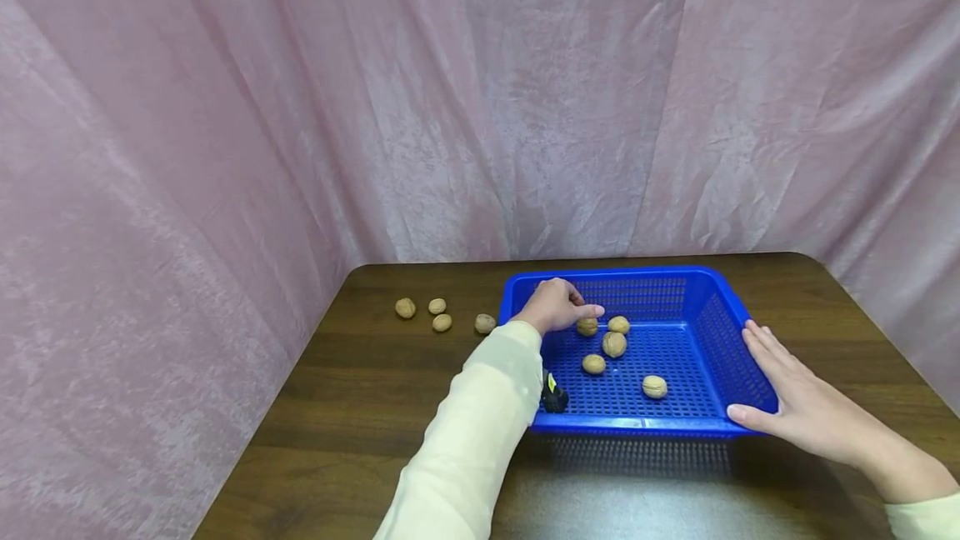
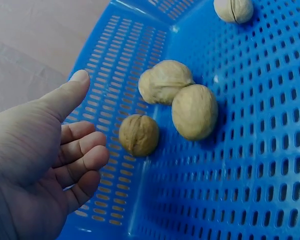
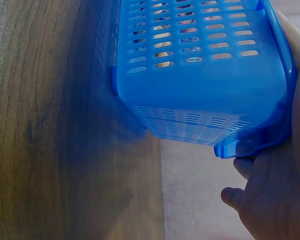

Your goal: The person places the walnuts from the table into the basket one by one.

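Note:
My left hand (image 1: 553, 307) reaches over the left side of a blue plastic basket (image 1: 637, 423), thumb stretched out and fingers loosely bent, holding nothing. A brown walnut (image 2: 139, 135) lies just off its fingertips, against the slotted wall in the left wrist view. Two paler walnuts touch each other beside it, one of them a rounder walnut (image 2: 195, 112). Nearer the basket's front lies another walnut (image 1: 655, 387). My right hand (image 1: 806, 398) rests on the basket's right front corner, fingers fairly straight along the side rim and thumb on the front rim.
Several loose walnuts (image 1: 442, 322) lie on the dark wooden table (image 1: 352, 398) left of the basket, one walnut (image 1: 485, 323) close to its wall. A small black object (image 1: 553, 398) with a yellow mark shows beside the left sleeve. Pink curtains (image 1: 487, 107) hang behind the table.

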`<state>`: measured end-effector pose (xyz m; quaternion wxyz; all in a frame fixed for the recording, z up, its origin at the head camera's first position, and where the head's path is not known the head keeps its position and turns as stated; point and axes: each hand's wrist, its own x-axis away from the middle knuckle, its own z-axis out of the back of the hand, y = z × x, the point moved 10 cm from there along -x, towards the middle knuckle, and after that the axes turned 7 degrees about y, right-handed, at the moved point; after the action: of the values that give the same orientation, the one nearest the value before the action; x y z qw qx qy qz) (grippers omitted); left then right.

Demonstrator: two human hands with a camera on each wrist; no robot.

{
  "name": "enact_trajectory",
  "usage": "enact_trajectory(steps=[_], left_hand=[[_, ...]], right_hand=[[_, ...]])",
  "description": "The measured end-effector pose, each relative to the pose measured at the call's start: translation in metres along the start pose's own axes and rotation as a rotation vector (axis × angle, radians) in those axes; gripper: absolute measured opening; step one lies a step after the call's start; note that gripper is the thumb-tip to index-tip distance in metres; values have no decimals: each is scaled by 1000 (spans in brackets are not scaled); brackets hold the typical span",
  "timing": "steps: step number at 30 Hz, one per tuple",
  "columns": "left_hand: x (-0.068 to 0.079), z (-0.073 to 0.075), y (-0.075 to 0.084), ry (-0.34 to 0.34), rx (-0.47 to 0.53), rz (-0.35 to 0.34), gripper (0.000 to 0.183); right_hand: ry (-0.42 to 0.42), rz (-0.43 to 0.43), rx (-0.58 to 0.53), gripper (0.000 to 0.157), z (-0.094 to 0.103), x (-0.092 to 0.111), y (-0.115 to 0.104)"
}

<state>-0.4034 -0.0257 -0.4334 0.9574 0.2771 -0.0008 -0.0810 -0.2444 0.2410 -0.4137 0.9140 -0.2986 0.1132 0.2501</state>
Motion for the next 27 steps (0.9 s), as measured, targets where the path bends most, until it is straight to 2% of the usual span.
enact_trajectory(steps=[6,10,16,22,27], left_hand=[[1,17,18,50,101,-72,38],[4,32,27,71,168,-94,37],[8,62,34,115,181,-115,38],[10,97,31,180,163,-150,35],[15,121,16,200,174,-141,34]], right_hand=[[12,10,1,102,0,-1,-2],[6,2,2,102,-1,0,-1],[2,-8,2,102,0,-1,1],[19,10,-1,101,1,-3,1],[19,7,-2,101,-1,-5,2]])
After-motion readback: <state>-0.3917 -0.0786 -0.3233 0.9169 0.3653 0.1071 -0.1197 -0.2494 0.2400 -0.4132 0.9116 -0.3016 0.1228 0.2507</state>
